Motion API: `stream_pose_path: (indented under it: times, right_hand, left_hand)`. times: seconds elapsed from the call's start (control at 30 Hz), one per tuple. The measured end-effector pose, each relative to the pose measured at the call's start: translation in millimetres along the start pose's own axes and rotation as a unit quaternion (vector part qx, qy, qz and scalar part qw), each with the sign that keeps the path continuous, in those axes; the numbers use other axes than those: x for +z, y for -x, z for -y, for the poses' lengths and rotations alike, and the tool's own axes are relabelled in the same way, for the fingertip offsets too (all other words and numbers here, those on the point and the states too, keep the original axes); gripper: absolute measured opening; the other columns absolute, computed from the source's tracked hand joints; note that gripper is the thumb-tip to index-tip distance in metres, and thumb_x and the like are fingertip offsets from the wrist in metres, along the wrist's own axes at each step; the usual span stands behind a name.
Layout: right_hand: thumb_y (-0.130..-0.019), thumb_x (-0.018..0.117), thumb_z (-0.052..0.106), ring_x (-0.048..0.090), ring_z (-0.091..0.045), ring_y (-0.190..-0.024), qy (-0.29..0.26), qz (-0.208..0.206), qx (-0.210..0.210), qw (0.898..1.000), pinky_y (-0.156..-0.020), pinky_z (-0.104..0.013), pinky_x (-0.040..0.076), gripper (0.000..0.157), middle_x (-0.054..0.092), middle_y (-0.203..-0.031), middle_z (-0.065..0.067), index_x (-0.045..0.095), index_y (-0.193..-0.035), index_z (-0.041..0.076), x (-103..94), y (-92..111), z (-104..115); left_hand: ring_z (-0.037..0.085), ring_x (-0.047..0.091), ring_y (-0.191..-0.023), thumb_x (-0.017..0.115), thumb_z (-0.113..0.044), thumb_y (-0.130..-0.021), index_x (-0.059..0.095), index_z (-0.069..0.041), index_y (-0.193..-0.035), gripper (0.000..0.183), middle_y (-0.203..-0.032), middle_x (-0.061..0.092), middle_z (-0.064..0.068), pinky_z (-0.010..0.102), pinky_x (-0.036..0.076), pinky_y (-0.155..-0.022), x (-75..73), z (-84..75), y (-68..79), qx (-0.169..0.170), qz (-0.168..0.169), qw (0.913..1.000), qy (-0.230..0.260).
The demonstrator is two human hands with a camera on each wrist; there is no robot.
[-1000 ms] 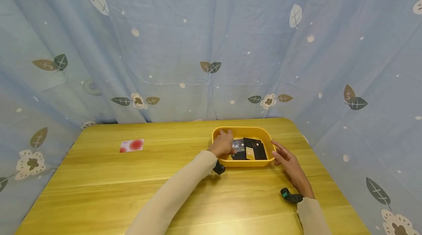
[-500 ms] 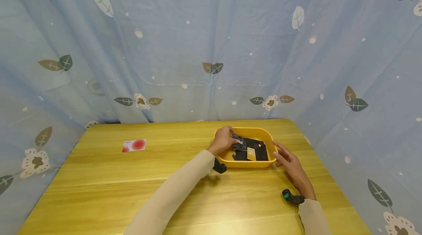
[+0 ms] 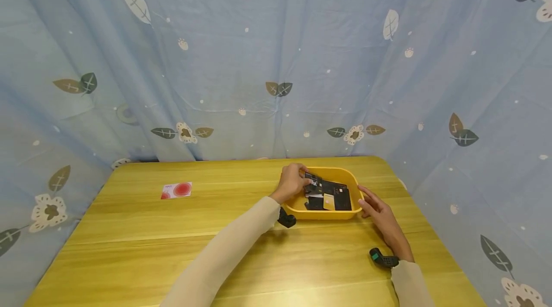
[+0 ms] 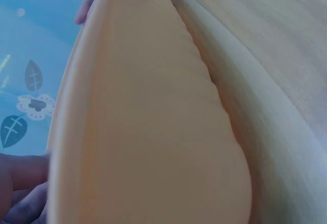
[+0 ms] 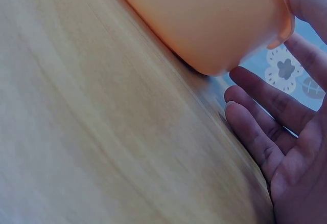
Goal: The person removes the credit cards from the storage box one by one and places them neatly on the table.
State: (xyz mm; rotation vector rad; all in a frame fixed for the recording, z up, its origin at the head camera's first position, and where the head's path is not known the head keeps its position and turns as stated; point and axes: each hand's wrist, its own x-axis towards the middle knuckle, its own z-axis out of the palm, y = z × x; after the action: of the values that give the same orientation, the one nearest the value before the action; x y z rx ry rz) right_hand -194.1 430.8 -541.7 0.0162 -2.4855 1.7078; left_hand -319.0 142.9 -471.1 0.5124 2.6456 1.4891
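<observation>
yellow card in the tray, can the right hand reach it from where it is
Probably yes: the yellow card looks uncovered, with the left hand off to its left; the right hand would only need to clear the rim of the yellow tray.

The left forearm (image 3: pixel 226 252) is stretched diagonally forward behind the fingers (image 3: pixel 304 169); the left hand (image 3: pixel 290 184) is turned back upward, thumb and fingers curled into a pinch. To the right of those fingers, the right hand (image 3: pixel 383 215) is held with thumb and forefinger parted, its remaining fingers loosely extended; behind them, the right forearm (image 3: pixel 409 280) is slanted inward.
</observation>
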Motion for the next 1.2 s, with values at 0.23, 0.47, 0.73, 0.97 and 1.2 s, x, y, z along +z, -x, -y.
stream_pose_path:
  times: [0.23,0.47,0.73,0.97,1.2]
  right_hand:
    - [-0.108,0.056,0.034,0.065,-0.031,-0.094,-0.006,0.004,-0.004,1.0,-0.083,-0.028,0.055,0.056,0.054,-0.142,-0.023,0.039,-0.161,0.026,0.3,1.3,1.1]
    - [-0.108,0.056,0.034,0.065,-0.031,-0.092,-0.004,0.003,-0.003,1.0,-0.083,-0.028,0.055,0.056,0.055,-0.139,-0.022,0.039,-0.16,0.027,0.5,3.0,-0.1]
    - [-0.108,0.056,0.034,0.065,-0.03,-0.093,0.0,0.002,-0.005,1.0,-0.083,-0.028,0.056,0.055,0.055,-0.14,-0.021,0.039,-0.16,0.028,0.5,3.6,0.7]
    - [-0.109,0.055,0.03,0.064,-0.035,-0.094,-0.003,0.007,-0.009,1.0,-0.083,-0.03,0.056,0.057,0.053,-0.142,-0.022,0.036,-0.162,0.023,0.6,3.4,2.1]
    - [-0.109,0.054,0.032,0.064,-0.034,-0.094,-0.006,0.009,-0.004,1.0,-0.084,-0.03,0.056,0.057,0.052,-0.143,-0.022,0.036,-0.162,0.022,1.1,4.7,8.7]
  left_hand:
    - [0.017,0.069,-0.086,0.079,-0.009,-0.092,0.075,-0.004,-0.12,0.029,-0.099,0.074,0.008,0.028,0.058,-0.074,-7.4,-2.5,2.2,0.004,-0.015,0.9996,-0.022]
    - [0.017,0.068,-0.088,0.075,-0.008,-0.095,0.074,-0.002,-0.122,0.028,-0.1,0.072,0.008,0.026,0.058,-0.071,-14.1,-0.6,3.6,0.011,-0.005,0.9999,0.001]
    - [0.018,0.067,-0.089,0.078,-0.01,-0.093,0.077,-0.009,-0.116,0.023,-0.098,0.071,0.005,0.027,0.057,-0.069,-25.2,3.8,4.5,0.022,-0.014,0.9994,0.024]
    - [0.023,0.069,-0.087,0.077,-0.012,-0.094,0.074,-0.006,-0.121,0.028,-0.101,0.071,0.007,0.031,0.059,-0.069,-35.9,10.9,5.0,0.035,0.004,0.9977,0.058]
    - [0.036,0.071,-0.09,0.077,-0.012,-0.095,0.072,-0.007,-0.125,0.031,-0.097,0.072,0.008,0.053,0.059,-0.08,-49.0,19.5,9.1,0.033,0.022,0.9933,0.108]
